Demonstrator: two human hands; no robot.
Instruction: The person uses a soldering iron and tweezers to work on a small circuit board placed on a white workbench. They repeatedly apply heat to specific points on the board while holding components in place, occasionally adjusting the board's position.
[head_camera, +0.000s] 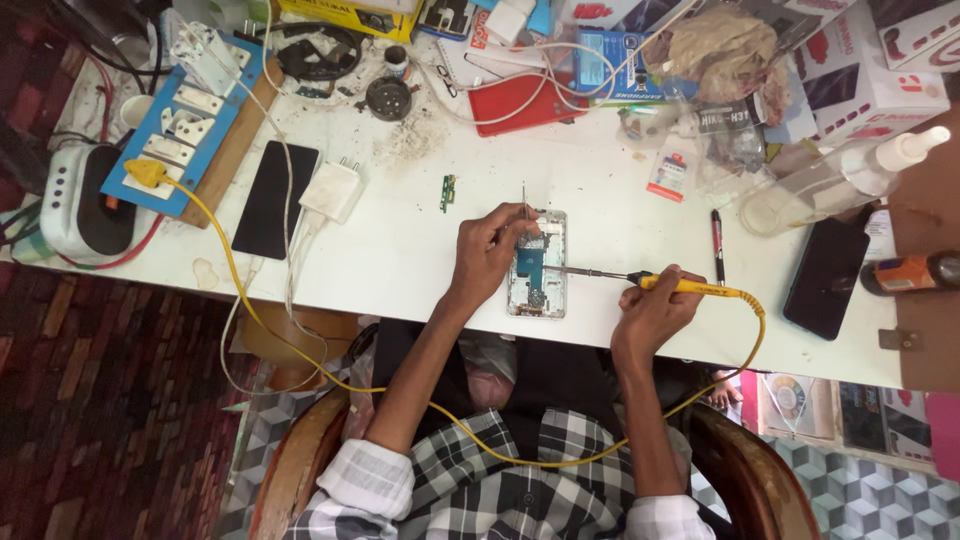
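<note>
Evidently we were looking down on a white desk (400, 250), and going from the left we first met a blue switchboard (190, 120) at its far left corner, then a dark phone (275, 198) lying flat with a white charger (333, 190) just beside it. A small green circuit strip (447, 192) lay alone, near the middle.

Our left hand (488, 252) was closed on thin tweezers (524, 205), its fingers resting on the opened phone (537, 265), which lay near the desk's near edge. We judged that phone light, stiff and fragile with its board exposed; it seemed best steadied by the bare frame edges, not the board. Its long axis ran from near to far, though we could not tell which end was the top.

Our right hand (655, 310) was wrapped around the yellow handle of a soldering iron (640, 280). The iron lay left to right, its thin tip pointing left and touching the phone's right side. We judged the tip hot and the handle the only safe hold. A yellow cable (752, 340) trailed from it.
</note>
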